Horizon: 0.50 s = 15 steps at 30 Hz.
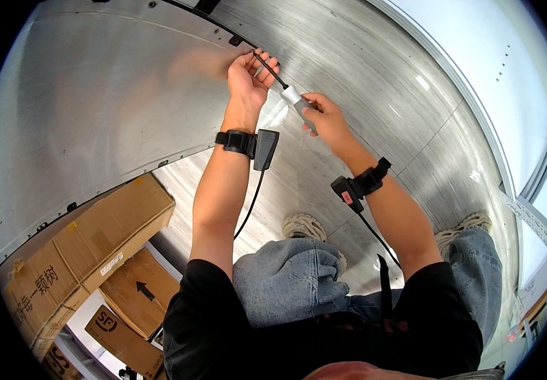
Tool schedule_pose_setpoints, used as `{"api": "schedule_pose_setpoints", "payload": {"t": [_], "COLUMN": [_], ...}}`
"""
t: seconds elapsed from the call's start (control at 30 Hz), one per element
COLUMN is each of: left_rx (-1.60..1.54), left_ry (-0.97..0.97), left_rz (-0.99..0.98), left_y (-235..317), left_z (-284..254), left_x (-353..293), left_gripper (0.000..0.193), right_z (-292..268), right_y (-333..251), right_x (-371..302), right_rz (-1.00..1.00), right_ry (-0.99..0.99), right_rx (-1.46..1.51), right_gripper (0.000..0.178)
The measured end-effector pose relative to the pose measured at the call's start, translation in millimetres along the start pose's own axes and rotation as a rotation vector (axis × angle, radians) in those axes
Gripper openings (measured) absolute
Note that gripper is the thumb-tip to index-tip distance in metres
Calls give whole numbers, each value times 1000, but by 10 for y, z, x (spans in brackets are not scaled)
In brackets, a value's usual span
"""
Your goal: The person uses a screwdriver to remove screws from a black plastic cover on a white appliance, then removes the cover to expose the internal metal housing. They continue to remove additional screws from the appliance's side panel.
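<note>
Screwdriver up against the brushed metal panel, and both hands are on it. Its long axis slants from lower right to upper left: grey handle low, thin black shaft climbing toward the dark seam at the panel's edge. The right hand is clenched round the handle, that grip doing the driving. The left hand sits higher and nearer the tip, fingers pinched round the shaft to steady it just beside the seam. So the tip lies up and left of the right hand. Cardboard boxes wait well apart at lower left; both wrists wear black straps.
</note>
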<state>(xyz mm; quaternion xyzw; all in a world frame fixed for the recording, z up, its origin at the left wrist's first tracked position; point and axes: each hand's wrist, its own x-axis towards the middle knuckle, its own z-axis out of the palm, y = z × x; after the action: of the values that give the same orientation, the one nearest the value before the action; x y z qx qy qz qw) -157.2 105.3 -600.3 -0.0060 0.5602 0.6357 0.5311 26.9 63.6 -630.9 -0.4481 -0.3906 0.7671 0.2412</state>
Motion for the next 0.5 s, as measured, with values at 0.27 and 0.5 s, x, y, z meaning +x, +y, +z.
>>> {"api": "schedule_pose_setpoints", "payload": {"t": [0.27, 0.5], "left_rx": [-50, -59], "left_ry": [-27, -38], "left_rz": [-22, -19], "left_y": [-9, -20], "left_z": [-67, -79], "left_x": [56, 72], "left_gripper": [25, 25], "right_z": [-10, -35], "right_y": [-36, -40], "right_x": [-63, -39], "right_rz": [-6, 22], "right_ry": [-34, -34], "right_rx": [-9, 135], "right_gripper": [36, 33]}}
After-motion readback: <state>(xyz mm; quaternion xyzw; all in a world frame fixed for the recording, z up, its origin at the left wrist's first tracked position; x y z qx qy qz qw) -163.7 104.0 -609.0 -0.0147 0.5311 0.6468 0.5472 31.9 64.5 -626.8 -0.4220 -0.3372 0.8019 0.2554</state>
